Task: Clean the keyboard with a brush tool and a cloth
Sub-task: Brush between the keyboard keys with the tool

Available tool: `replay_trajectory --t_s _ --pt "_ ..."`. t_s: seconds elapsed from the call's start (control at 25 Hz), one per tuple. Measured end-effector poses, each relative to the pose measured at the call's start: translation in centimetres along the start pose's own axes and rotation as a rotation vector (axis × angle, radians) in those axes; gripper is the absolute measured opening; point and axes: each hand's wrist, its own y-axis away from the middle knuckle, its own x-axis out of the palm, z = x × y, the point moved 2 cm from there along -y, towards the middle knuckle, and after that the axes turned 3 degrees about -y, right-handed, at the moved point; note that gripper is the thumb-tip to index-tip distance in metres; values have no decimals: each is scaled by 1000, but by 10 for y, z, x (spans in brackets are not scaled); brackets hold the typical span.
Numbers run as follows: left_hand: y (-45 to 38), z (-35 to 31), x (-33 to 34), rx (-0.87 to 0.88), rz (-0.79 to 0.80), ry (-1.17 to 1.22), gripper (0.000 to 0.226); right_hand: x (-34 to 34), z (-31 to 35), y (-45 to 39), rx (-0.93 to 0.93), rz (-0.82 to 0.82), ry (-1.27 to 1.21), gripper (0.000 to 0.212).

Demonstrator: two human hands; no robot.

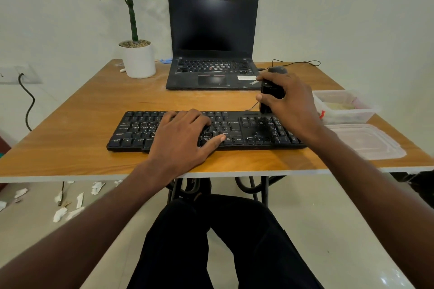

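Note:
A black keyboard [258, 129] lies across the front of the wooden table [82, 110]. My left hand [183, 138] rests flat on its middle keys, fingers spread and straight, thumb near the bottom row. My right hand [291, 103] hovers over the keyboard's far right end and grips a black brush tool [270, 96], which stands roughly upright with its lower end close to the top-right keys. No cloth is visible on the table.
An open black laptop [212, 54] stands behind the keyboard, a wired mouse [278, 69] to its right. A potted plant [138, 58] sits back left. A clear plastic box [340, 107] and its lid [366, 141] lie at the right edge. Paper scraps litter the floor [70, 204].

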Motion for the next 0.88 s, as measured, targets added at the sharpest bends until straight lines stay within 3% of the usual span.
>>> replay_trajectory --t_s 0.08,0.24,0.4,0.56,0.64,0.72,0.88 --pt "0 -1 0 -2 -2 -5 67 0 1 1 72 14 -141 44" --pt "-1 -2 -1 -6 -8 -8 68 -11 -2 1 53 -81 74 43" --pt "0 -1 -1 -11 -3 -2 67 -13 -7 2 121 -59 -200 44" --pt "0 -2 -1 -11 -9 -7 65 -11 -13 7 37 -104 163 45" --pt "0 -2 -1 -9 -13 -5 64 -12 -13 10 22 -141 117 46" --pt "0 -2 -1 -6 -18 -8 63 -14 -14 9 12 -50 24 46" --pt "0 -1 0 -1 -20 -9 63 -15 -22 8 22 -51 157 42"
